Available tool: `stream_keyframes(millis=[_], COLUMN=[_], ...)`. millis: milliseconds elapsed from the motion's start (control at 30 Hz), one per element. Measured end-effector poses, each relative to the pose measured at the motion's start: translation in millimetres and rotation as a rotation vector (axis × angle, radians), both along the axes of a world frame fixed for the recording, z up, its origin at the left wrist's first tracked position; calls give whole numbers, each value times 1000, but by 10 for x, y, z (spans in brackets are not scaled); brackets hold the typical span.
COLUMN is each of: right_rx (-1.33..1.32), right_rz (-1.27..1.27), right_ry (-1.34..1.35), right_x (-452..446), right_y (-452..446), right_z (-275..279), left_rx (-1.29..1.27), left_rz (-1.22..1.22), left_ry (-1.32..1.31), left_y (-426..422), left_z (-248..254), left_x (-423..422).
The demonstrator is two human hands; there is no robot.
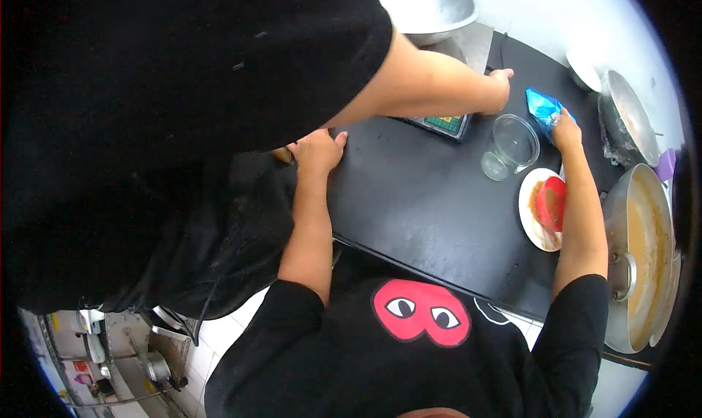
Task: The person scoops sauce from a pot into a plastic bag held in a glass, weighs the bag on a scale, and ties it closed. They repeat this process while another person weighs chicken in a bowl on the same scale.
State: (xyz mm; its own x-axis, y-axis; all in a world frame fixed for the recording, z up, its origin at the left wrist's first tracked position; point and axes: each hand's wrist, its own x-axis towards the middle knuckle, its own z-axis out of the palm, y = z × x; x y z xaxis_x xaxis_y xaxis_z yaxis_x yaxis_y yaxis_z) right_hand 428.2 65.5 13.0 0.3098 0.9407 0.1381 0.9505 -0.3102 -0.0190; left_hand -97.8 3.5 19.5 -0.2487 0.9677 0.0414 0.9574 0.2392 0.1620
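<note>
Blue bag (542, 105), at two o'clock in the view, looks light, soft and slippery; a gathered hold on its body should suit it. The right hand (566, 131) is closed around its lower end. A glass jug (516, 141) sits near, at seven o'clock from it. At eleven o'clock, the left hand (319, 151) meets the desk (417, 198), thumb spread; whether its half-hidden fingers grip anything, I cannot tell.

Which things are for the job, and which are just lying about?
Part of the job, it seems:
Shiny blue plastic packet, in the right hand
Smooth black tabletop, by the left hand

Probably just lying about:
Clear round container
White plate with brown smears
Red round bowl on it
Large silver metal pot
</note>
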Motion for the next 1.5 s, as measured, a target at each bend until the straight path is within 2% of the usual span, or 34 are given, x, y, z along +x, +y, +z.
stream_keyframes(millis=[100,200,333,433,533,633,767,833,900,1033,1233,1333,1367,1467,1500], right_rx=[66,3,0,-15,-101,-97,33,155,99,91,124,97,63,195,154], right_rz=[43,96,63,10,38,84,135,219,151,113,9,128,199,200,164], right_ry=[-92,-248,-135,-59,-66,-125,-152,-199,-144,-107,86,-65,-159,-242,-213], right_x=[92,31,127,39,236,71,261,326,345,242,328,490,446,401,320], right_y=[99,42,98,45,155,11,122,104,156,116,113,210,165,143,103], right_z=[-164,-108,-75,89,-96,44,-143,-252,-248,-169,-247,-346,-278,-329,-260], left_rx=[147,178,195,387,494,454,248,246,320,338,356,401,344,376,376], left_rz=[-114,-154,-173,-227,-171,-95,-3,-17,2,-134,-392,-442,-440,-458,-454], left_ry=[58,105,160,36,142,243,237,194,224,162,332,429,373,415,404], left_y=[-19,-51,-142,28,278,583,647,782,771,900,804,794,686,653,639], left_z=[-10,-1,154,112,265,189,377,333,327,323,344,273,374,284,260], left_x=[-23,-15,80,-61,-150,-277,-385,-551,-621,-872,-1027,-1171,-1097,-1177,-1177])
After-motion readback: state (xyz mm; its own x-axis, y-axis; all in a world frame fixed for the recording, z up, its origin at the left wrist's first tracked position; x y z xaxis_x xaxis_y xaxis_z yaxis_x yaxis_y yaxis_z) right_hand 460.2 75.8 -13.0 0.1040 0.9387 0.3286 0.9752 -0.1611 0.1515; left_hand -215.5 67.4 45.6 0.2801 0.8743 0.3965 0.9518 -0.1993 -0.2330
